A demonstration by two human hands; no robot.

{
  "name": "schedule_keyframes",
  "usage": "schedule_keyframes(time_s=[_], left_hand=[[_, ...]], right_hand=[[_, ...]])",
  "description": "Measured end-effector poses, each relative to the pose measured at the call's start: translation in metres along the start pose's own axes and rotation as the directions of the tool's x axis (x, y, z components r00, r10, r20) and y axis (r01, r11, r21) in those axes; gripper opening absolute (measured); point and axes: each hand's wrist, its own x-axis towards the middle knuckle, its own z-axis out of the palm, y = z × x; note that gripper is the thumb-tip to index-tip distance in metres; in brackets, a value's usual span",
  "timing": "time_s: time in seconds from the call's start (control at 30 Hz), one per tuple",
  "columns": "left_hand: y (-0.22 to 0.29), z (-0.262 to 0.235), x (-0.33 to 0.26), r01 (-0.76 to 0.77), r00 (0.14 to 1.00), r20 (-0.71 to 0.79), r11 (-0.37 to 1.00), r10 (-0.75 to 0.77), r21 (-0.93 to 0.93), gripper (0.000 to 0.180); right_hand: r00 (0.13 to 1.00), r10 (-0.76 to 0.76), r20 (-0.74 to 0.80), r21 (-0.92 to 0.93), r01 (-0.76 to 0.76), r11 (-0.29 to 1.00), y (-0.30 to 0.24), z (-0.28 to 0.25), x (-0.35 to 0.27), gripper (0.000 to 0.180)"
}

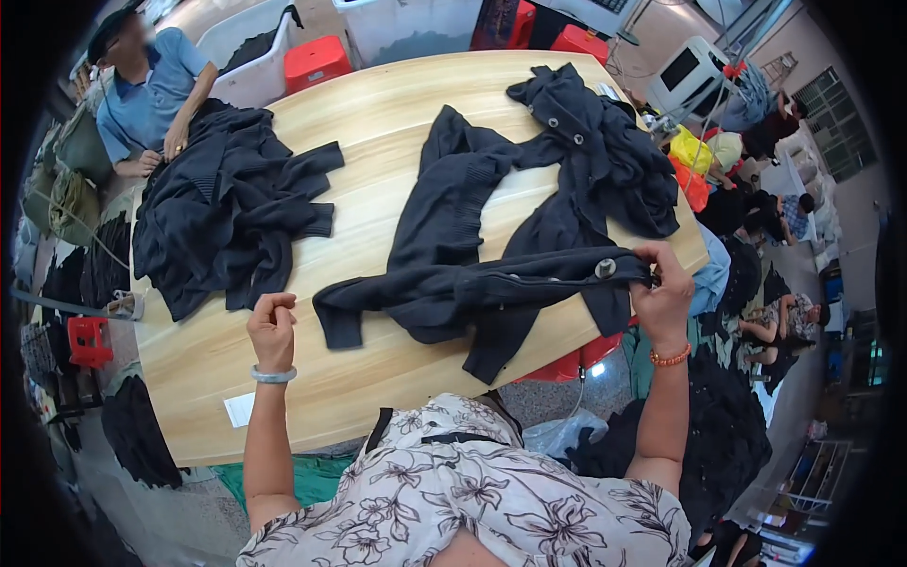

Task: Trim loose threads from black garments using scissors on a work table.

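Observation:
My right hand (663,288) grips one end of a black knitted cardigan (472,291) near a large button. The cardigan stretches leftward across the near part of the table, its front edge with buttons running along the top and a sleeve hanging at its left end. Left of that sleeve, my left hand (274,326) is closed above the table with the fingers curled; whatever it may pinch is too small to make out. Beyond the cardigan lie a black knitted piece with a ribbed edge (439,198) and another buttoned black cardigan (595,151), crumpled at the far right.
The light wooden table (368,132) has a heap of black garments (227,208) at its left, where another person (156,90) rests both hands. A white label (239,410) lies near the front edge. Red stools (316,62) and white bins (406,33) stand behind; dark garments (718,425) are piled at right.

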Motion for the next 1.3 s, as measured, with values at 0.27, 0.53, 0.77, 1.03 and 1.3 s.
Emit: schedule_keyframes(time_s=[0.27, 0.53, 0.77, 1.03, 1.3], left_hand=[[0.026, 0.169, -0.097, 0.981, -0.025, 0.987, 0.186, -0.16, 0.055, 0.056], [0.041, 0.214, -0.101, 0.898, 0.346, 0.934, -0.261, -0.083, -0.356, 0.042], [0.084, 0.092, -0.041, 0.608, 0.775, 0.593, 0.515, -0.219, -0.605, 0.02], [0.073, 0.095, -0.063, 0.797, 0.598, 0.667, 0.243, -0.444, -0.553, 0.024], [0.094, 0.11, -0.072, 0.748, 0.663, 0.683, 0.313, -0.307, -0.585, 0.025]], right_hand=[[0.996, 0.023, 0.086, 0.3, -0.048, 0.953, -0.036, -0.002, -0.003, 0.032], [0.987, -0.148, -0.055, 0.353, 0.158, 0.922, -0.07, -0.048, 0.007, 0.037], [0.989, 0.148, 0.014, 0.147, -0.149, 0.978, 0.028, -0.018, -0.018, 0.034], [0.81, 0.18, 0.559, 0.397, -0.452, 0.799, 0.005, 0.105, -0.088, 0.043], [0.945, -0.061, 0.321, 0.677, -0.185, 0.712, -0.099, 0.118, -0.082, 0.048]])
